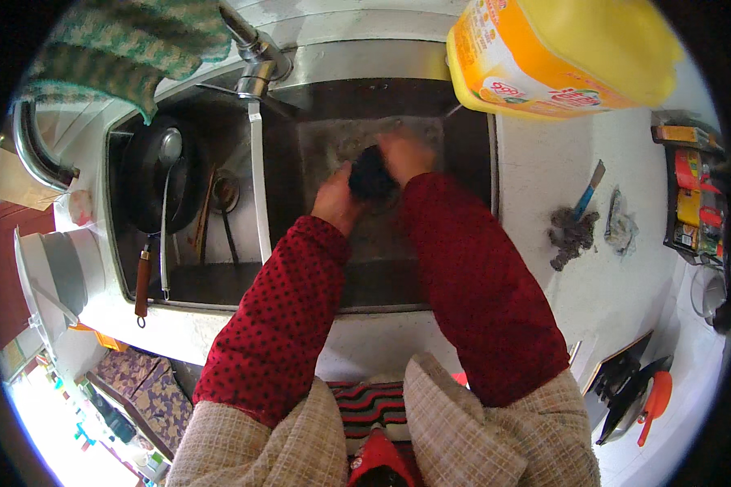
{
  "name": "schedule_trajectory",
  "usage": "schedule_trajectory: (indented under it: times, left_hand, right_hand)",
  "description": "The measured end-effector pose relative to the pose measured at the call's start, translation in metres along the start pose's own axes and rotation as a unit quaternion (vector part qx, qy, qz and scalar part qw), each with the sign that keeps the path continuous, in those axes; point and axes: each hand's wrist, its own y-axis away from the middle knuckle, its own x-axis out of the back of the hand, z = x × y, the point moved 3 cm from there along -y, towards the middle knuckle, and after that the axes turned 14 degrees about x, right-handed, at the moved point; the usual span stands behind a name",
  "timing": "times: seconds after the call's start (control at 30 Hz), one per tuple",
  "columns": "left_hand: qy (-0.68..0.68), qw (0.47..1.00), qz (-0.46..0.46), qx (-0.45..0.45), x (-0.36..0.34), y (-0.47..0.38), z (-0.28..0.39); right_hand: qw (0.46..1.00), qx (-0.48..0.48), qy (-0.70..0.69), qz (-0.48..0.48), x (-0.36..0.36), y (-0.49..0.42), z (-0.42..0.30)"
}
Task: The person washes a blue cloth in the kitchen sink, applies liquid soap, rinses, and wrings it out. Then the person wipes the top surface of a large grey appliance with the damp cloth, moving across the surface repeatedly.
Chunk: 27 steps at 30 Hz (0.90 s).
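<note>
Both my hands are over the right basin of a metal double sink (463,146), in red sleeves. A dark, wet-looking cloth or similar soft item (371,173) sits between them. My left hand (336,199) grips its left side. My right hand (408,152), blurred by motion, is against its upper right side; whether its fingers close on it is hidden. Cloudy water seems to lie in the basin below. The tap (256,76) stands at the back, and a pale strip (260,182) runs forward from it along the divider.
In the left basin are a frying pan (137,182), a ladle (165,225) and a strainer (225,192). A large yellow jug (560,55) stands back right. A scraper (588,192) and steel wool (569,237) lie on the right counter. A green striped towel (122,55) hangs back left.
</note>
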Motion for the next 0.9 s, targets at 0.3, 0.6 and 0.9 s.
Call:
schedule_trajectory:
  times: [0.3, 0.6, 0.9]
  left_hand:
    - [0.151, 0.987, 0.055, 0.016, 0.01, 0.021, 0.01]
    - [-0.356, 0.901, 0.016, -0.247, -0.013, 0.025, 0.02]
    - [-0.088, 0.994, -0.067, 0.008, -0.027, 0.071, 0.027]
  right_hand:
    - [0.906, 0.025, -0.41, -0.1, -0.099, -0.009, -0.037]
    - [0.961, -0.066, -0.264, 0.048, -0.029, 0.008, -0.053]
    - [0.732, -0.157, -0.656, 0.099, 0.01, 0.023, 0.012]
